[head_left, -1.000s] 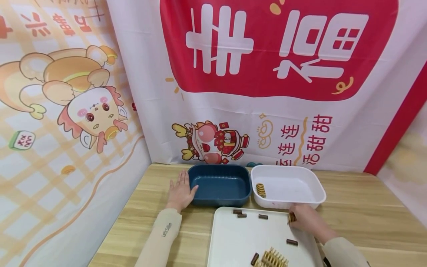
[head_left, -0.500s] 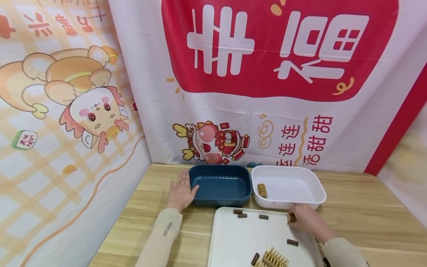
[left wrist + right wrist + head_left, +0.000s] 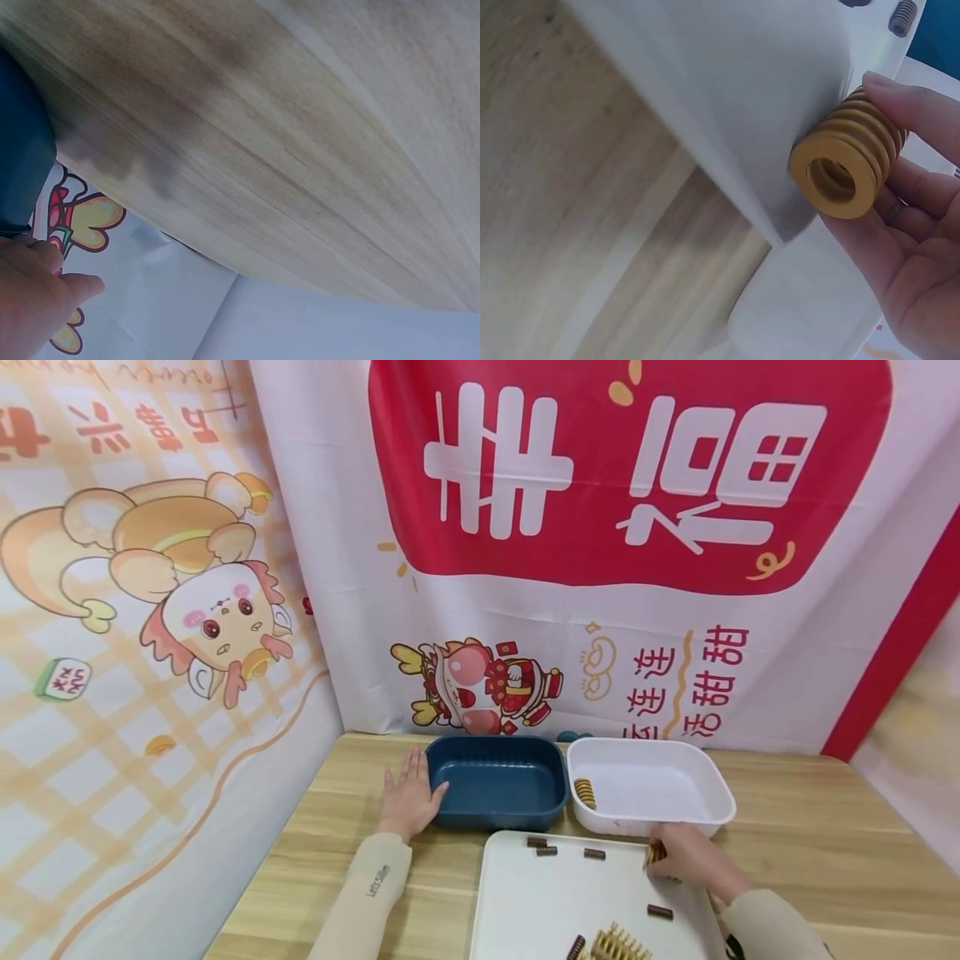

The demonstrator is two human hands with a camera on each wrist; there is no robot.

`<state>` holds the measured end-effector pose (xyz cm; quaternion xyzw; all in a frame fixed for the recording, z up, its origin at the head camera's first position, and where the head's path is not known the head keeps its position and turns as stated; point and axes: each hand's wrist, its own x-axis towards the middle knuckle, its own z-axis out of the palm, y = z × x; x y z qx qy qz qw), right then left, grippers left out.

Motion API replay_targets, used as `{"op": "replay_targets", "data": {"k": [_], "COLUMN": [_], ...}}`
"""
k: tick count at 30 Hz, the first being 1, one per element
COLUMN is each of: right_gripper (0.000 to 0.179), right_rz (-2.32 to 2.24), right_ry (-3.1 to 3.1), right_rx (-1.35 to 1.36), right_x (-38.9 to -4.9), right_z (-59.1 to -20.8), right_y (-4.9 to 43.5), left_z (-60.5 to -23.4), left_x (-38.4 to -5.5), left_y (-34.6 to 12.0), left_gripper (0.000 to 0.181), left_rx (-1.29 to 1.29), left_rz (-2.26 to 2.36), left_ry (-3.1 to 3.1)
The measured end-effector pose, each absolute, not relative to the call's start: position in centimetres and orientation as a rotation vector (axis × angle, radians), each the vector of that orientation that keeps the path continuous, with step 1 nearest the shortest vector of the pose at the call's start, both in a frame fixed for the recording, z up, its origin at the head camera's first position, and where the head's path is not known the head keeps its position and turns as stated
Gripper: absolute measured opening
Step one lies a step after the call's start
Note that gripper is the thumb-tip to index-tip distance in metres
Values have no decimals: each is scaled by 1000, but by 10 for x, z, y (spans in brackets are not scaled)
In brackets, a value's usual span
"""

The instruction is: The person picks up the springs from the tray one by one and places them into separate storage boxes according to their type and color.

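In the head view my right hand (image 3: pixel 693 857) grips a thick yellow coil spring (image 3: pixel 655 854) over the far right part of the white tray (image 3: pixel 536 902). The right wrist view shows the thumb on one side of this spring and fingers on the other, its round hollow end facing the camera. My left hand (image 3: pixel 408 799) lies with straight fingers along the left side of the dark blue basin (image 3: pixel 495 821), thumb over its rim. Another yellow spring (image 3: pixel 585 793) lies in the left end of the white basin (image 3: pixel 637 824).
Several small dark brown springs (image 3: pixel 594 854) are scattered on the tray. A cluster of gold springs (image 3: pixel 618 943) sits at its near side, cut by the frame's bottom edge. Both basins stand side by side before a printed cloth (image 3: pixel 480 593), on a wooden table (image 3: pixel 810 827).
The head view has tilted slightly, so everything sits a little lower in it. Both hands keep nearly the same places; the spring in my right hand is turned a little.
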<state>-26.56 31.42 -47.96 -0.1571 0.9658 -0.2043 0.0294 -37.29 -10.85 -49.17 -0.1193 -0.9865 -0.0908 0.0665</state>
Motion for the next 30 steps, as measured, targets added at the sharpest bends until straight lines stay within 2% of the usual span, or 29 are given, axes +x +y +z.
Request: {"op": "replay_targets", "data": {"k": [15, 21, 30], "right_gripper": [18, 14, 23], "right_rz": [-925, -1160, -1490], "right_ry": [2696, 2482, 2106], "right_rx": [-658, -600, -571], "right_x": [-272, -271, -267], "right_z": [-469, -463, -453], "right_y": [307, 291, 277], "left_z": [-494, -495, -494], "left_x": [-375, -374, -373], "left_y": [-109, -108, -108], "left_gripper": [73, 74, 73], "left_rx": [-336, -340, -339], "left_rz": [-268, -290, -288], "left_ry": [-2985, -2984, -2980]}}
